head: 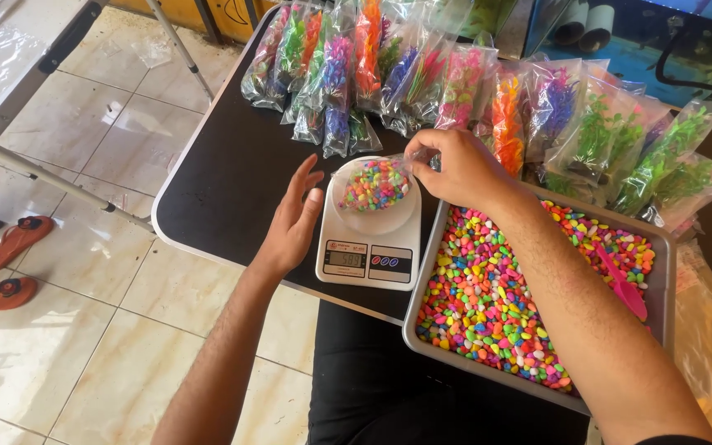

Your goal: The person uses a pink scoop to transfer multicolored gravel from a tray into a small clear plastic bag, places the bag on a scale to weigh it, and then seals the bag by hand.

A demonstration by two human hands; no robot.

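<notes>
Multicoloured pebbles heaped in grey tray nearest, pink scoop atop. Left hand open beside white kitchen scale. Right hand pinching clear pebble bag on scale. Beyond, bagged plastic plants across black bench.

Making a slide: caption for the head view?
Right hand holds bag of coloured pebbles on scale; left hand open alongside.

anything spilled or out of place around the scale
Nothing stands out. The clear bag of pebbles sits squarely on the white scale, pinched at its top by the right hand, with the left hand open beside it. The loose pebbles stay inside the grey tray, and none lie on the black table.
</notes>
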